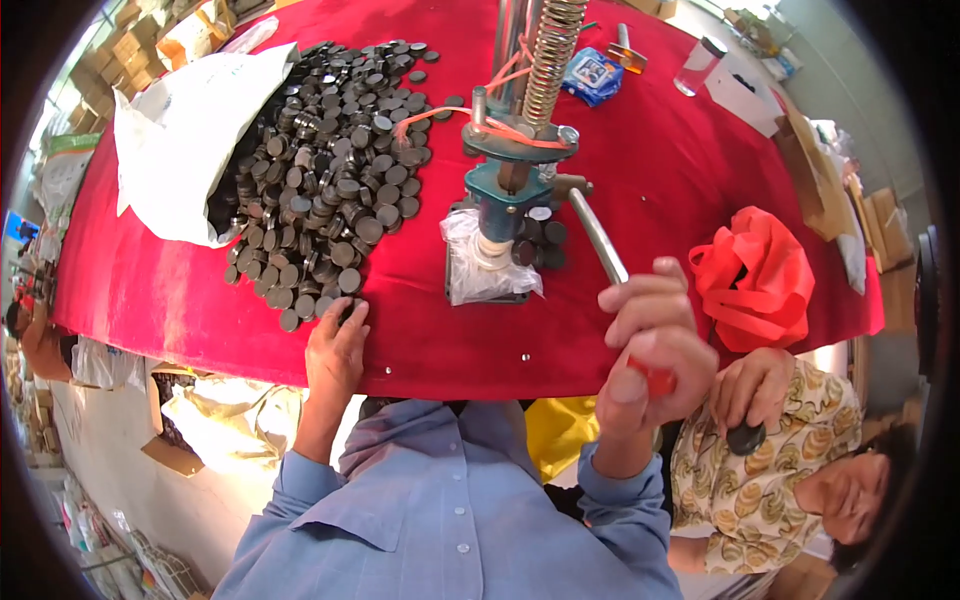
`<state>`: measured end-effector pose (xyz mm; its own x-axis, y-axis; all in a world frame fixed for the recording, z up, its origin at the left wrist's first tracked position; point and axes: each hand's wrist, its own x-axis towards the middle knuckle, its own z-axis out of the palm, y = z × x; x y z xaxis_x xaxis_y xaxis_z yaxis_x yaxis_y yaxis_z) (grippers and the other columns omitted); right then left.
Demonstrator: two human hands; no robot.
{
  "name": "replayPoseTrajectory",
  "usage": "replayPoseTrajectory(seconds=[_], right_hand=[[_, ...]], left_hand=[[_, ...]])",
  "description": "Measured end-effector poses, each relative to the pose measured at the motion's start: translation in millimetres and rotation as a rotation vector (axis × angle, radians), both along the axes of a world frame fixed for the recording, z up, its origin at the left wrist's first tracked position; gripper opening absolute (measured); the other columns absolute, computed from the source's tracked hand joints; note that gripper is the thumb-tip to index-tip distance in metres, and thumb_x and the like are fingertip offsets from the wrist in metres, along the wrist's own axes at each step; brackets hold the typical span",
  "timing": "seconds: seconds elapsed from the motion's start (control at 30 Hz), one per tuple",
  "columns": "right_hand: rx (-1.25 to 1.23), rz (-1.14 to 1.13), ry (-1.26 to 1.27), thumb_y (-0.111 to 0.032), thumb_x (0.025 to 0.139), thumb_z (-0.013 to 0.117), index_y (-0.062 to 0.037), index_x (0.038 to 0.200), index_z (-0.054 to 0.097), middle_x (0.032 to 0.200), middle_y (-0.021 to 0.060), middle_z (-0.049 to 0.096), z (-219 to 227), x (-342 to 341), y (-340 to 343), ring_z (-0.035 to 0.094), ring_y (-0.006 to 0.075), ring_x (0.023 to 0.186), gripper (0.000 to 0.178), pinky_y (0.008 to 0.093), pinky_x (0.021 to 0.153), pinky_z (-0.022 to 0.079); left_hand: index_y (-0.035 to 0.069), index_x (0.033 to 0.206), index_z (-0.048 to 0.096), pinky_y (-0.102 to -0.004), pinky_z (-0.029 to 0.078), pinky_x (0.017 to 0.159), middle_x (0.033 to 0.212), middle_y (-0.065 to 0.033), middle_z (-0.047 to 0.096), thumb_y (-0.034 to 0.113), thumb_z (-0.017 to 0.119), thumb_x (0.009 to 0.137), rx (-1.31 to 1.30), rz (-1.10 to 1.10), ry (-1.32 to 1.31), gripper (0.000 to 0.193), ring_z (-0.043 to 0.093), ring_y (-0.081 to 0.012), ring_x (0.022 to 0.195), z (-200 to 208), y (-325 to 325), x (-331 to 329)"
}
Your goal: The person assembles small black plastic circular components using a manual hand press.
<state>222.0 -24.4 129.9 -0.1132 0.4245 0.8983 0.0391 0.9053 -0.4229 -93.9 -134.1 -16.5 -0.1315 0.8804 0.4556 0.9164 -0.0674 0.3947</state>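
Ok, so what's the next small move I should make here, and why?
Probably pinch the dark disc with your left grip and draw it toward the press: your fingertips are at that disc, on the near edge of the pile, while your right grip is around the lever's red knob.

My 1 o'clock, on red tablecloth: blue soft pack, hammer-shaped tool just beyond. Clockwise of both, I note a clear cylindrical container. 4 o'clock: co-worker, shell-print shirt. 10 o'clock, background: cartons.
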Motion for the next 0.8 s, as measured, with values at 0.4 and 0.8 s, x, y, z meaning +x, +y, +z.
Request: replayPoseTrajectory(seconds=[0.4,0.8], right_hand=[[-0.251,0.101,0.208,-0.008,0.099,0.061,0.0065,0.104,0.062,0.08,0.0054,0.057,81.4,-27.7,86.2,0.053,0.0126,0.067,0.015,0.0318,0.065,0.051],[-0.28,0.016,0.229,-0.006,0.093,0.063,0.0039,0.098,0.063,0.081,0.0053,0.06,78.7,-29.5,73.3,0.056,0.0139,0.067,0.011,0.0278,0.068,0.049]], left_hand=[[0.008,0.126,0.065,-0.0258,0.053,0.067,0.105,-0.0059,0.075,0.008,0.088,0.077,0.077,-0.077,-0.455,0.054,0.06,-0.0112,0.071,20.7,65.2,64.4],[0.006,0.131,0.052,-0.0361,0.053,0.057,0.097,-0.0086,0.071,0.015,0.088,0.077,0.067,-0.217,-0.453,0.066,0.066,-0.0209,0.063,16.6,138.5,113.8]])
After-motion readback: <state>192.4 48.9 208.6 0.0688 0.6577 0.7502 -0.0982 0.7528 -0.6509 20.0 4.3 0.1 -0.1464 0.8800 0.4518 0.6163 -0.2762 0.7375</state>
